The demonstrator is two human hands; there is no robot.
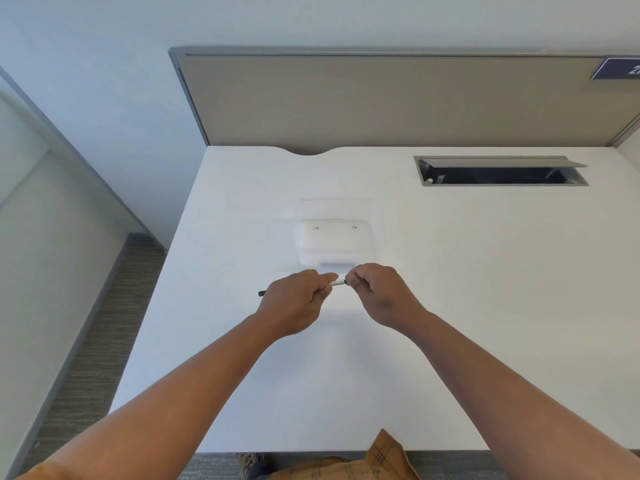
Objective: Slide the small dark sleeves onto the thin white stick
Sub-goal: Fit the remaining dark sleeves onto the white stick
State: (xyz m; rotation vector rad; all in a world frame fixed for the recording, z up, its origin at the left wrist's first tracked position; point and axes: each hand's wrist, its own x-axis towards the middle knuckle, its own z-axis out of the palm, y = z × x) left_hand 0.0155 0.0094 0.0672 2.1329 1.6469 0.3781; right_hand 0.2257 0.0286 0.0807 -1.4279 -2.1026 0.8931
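Note:
A thin white stick [336,283] lies nearly level above the white desk, held between both hands. My left hand [294,301] is closed around its middle. A dark sleeve [262,293] covers the stick's left end and pokes out past that hand. My right hand [379,292] pinches a small dark sleeve [345,282] at the stick's right tip. How far this sleeve sits on the stick is hidden by my fingers.
A clear plastic box [329,242] with its lid open stands on the white desk [485,289] just behind my hands. A cable slot [500,171] with a raised flap is cut at the back right. A beige partition [381,98] closes the back edge.

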